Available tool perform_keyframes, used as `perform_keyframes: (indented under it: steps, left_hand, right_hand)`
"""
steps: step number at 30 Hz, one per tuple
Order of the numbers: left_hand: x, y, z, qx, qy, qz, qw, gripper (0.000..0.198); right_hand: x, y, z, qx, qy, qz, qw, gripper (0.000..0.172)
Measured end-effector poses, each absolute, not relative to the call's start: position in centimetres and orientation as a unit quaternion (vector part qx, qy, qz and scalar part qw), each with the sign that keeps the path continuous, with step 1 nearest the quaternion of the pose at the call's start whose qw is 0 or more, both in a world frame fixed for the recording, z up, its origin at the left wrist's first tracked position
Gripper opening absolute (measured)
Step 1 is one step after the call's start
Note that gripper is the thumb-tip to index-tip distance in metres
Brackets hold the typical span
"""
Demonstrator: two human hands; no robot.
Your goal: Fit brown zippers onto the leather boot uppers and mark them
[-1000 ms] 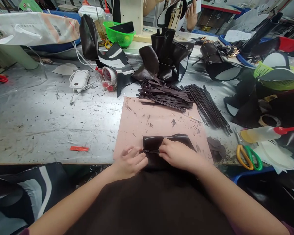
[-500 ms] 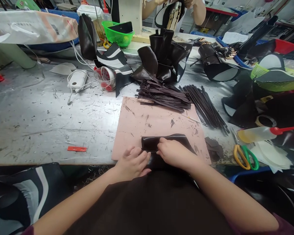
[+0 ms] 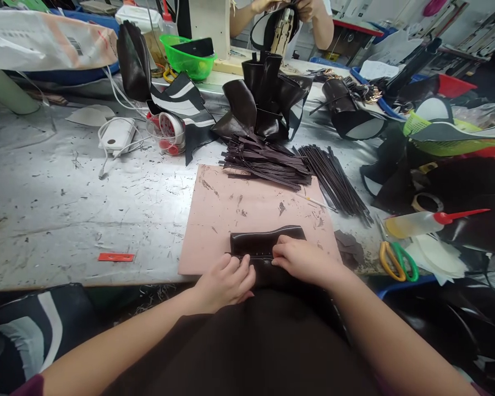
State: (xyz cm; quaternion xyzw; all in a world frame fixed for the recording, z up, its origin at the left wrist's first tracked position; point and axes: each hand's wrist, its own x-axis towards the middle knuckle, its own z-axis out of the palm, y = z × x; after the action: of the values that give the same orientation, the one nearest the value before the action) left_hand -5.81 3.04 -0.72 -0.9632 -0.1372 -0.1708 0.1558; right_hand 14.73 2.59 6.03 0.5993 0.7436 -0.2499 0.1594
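Note:
A shiny dark brown leather piece (image 3: 253,242) lies over the near edge of a pink board (image 3: 214,214), its far part folded up and a seam running across it. My left hand (image 3: 227,279) has its fingertips closed on the left end of the seam. Opposite it, my right hand (image 3: 303,257) pinches the leather along the same seam. A gap shows between the two hands. The leather's near part drops toward my dark apron and is partly hidden.
Dark strips (image 3: 268,162) lie piled at the board's far edge. To the right are scissors (image 3: 397,261) and a red-tipped bottle (image 3: 414,224). An orange-red tag (image 3: 115,257) lies left. Dark boot uppers (image 3: 268,104) stand behind; a co-worker's hands (image 3: 305,10) are at a machine beyond.
My right hand has slid right along the seam, widening the gap between my hands. My left fingers have curled down onto the edge. The whole view has shifted slightly.

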Motion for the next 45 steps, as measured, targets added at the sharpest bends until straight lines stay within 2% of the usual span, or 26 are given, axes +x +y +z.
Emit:
perform_keyframes:
  steps: [7, 14, 21, 30, 35, 45]
  left_hand:
    - [-5.5, 3.2, -0.7, -0.969, -0.119, -0.162, 0.146, 0.032]
    - [-4.9, 3.7, -0.5, -0.974, -0.097, -0.173, 0.11, 0.03]
    - [-4.0, 3.8, -0.2, -0.968, -0.076, -0.199, 0.135, 0.023]
    - [-3.4, 4.1, 0.1, -0.974, -0.07, -0.169, 0.131, 0.021]
    - [-2.7, 4.1, 0.0, -0.969, -0.056, -0.191, 0.15, 0.026]
    - [-1.9, 4.2, 0.4, -0.985, -0.069, -0.124, 0.102, 0.041]
  right_hand:
    - [15.1, 2.3, 5.9, 0.599, 0.739, -0.279, 0.134, 0.019]
    - [14.9, 2.5, 5.9, 0.597, 0.744, -0.263, 0.148, 0.018]
    - [14.9, 2.7, 5.7, 0.586, 0.755, -0.253, 0.151, 0.018]
    - [15.3, 2.6, 6.3, 0.605, 0.745, -0.23, 0.162, 0.02]
    - [17.7, 1.9, 6.6, 0.63, 0.704, -0.301, 0.128, 0.022]
    - [17.6, 1.2, 5.1, 0.668, 0.692, -0.246, 0.119, 0.02]
